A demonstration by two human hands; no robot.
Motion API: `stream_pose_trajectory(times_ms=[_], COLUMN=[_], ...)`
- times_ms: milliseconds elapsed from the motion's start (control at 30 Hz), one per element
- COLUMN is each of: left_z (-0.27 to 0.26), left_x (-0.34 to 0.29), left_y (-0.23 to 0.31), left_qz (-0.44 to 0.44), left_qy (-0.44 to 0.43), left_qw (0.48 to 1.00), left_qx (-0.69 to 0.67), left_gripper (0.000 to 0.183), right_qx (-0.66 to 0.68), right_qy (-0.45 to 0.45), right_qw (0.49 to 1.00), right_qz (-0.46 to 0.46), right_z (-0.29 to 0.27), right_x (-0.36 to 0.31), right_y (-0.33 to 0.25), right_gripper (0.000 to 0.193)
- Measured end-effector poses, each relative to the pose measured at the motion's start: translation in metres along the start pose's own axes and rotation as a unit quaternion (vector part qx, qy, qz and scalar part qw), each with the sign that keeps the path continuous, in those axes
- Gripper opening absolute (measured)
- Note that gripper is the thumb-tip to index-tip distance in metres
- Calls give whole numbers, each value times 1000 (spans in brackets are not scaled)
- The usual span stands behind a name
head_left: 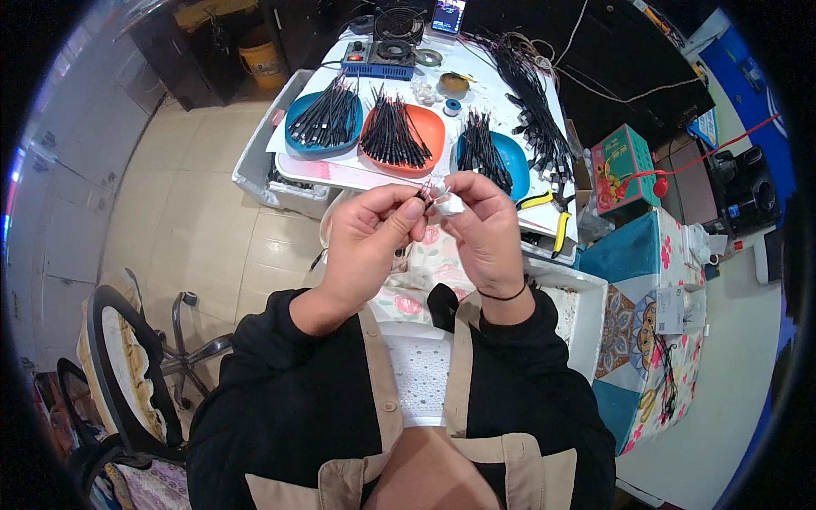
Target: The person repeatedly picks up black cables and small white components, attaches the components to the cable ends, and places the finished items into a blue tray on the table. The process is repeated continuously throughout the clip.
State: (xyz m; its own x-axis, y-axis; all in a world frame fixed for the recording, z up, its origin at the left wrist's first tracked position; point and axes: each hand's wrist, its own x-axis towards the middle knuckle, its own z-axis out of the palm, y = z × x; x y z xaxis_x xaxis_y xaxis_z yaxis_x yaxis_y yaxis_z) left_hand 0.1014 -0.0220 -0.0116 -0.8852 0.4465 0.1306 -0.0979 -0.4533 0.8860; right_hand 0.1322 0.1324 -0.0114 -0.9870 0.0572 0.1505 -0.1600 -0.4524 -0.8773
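Before my chest, my left hand is closed in a pinch on a thin black cable with fine reddish wire ends. Close against it, my right hand pinches at the wire ends, its thumb and forefinger tips wrapped in white tape. What exactly lies between the right fingertips is too small to make out. Just beyond my hands stand a blue dish, an orange dish and another blue dish, each holding a bunch of short black cables with connector ends.
Yellow-handled pliers lie at the white table's right edge. Farther back are a blue box with a knob, a fan, a small spool and a long cable bundle. A foam box stands near right, a chair left.
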Motion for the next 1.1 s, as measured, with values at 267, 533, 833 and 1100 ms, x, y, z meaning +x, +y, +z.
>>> stream_pose_trajectory(times_ms=[267,533,833,1100], left_z=[-4,0,4,4], left_x=[0,-7,-10,-7], left_y=[9,12,9,9], left_qz=[-96,-117,-72,-83], left_qy=[-72,-91,-119,-147], left_qw=[989,988,990,985], left_qx=[-87,-46,12,31], left_gripper=[19,17,15,16], right_qx=[-216,-3,119,118], right_qy=[-86,-132,-151,-127], right_qw=[955,989,973,965], right_qz=[-182,-65,131,194], right_z=[-13,-14,-19,-21], right_x=[8,7,0,-5], right_y=[-14,-5,-12,-11], right_gripper=[18,25,21,23])
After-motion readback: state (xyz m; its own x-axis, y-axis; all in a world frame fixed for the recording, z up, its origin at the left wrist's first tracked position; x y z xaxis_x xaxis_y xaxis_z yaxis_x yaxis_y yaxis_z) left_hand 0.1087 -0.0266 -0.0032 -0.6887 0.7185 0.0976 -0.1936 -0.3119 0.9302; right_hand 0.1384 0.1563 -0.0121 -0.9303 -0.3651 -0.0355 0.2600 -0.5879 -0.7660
